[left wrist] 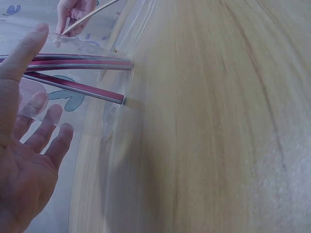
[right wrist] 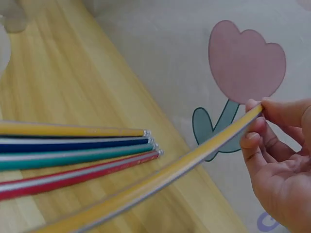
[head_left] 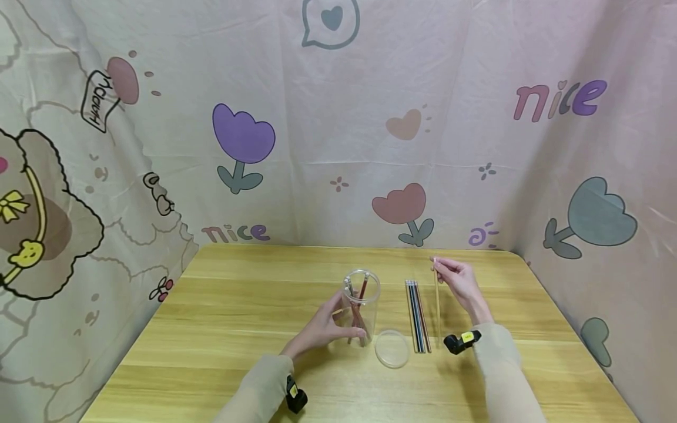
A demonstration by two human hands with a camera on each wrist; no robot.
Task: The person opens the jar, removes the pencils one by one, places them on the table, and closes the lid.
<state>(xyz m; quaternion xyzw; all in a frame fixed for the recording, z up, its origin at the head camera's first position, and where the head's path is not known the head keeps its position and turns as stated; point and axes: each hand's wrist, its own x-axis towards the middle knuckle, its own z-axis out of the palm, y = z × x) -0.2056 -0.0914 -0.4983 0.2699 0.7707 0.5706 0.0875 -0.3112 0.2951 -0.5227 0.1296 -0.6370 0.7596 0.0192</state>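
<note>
Near the middle of the table, my left hand (head_left: 324,324) holds a clear jar (head_left: 371,314) round its side, thumb in front and fingers behind. Several pencils (left wrist: 85,64) stand in the jar, red-and-silver striped ones among them, leaning different ways. To the right, my right hand (head_left: 461,282) pinches a yellow pencil (right wrist: 194,160) at its far end between thumb and fingertips. That pencil slants down toward the near side. Left of it lies a row of pencils (head_left: 416,314); yellow, blue, green and red ones show in the right wrist view.
A round clear lid (head_left: 392,349) lies flat between the jar and the pencil row. The wooden table (head_left: 254,294) ends at the back against a hanging cloth (head_left: 328,147) printed with flowers and words. Similar cloth hangs at both sides.
</note>
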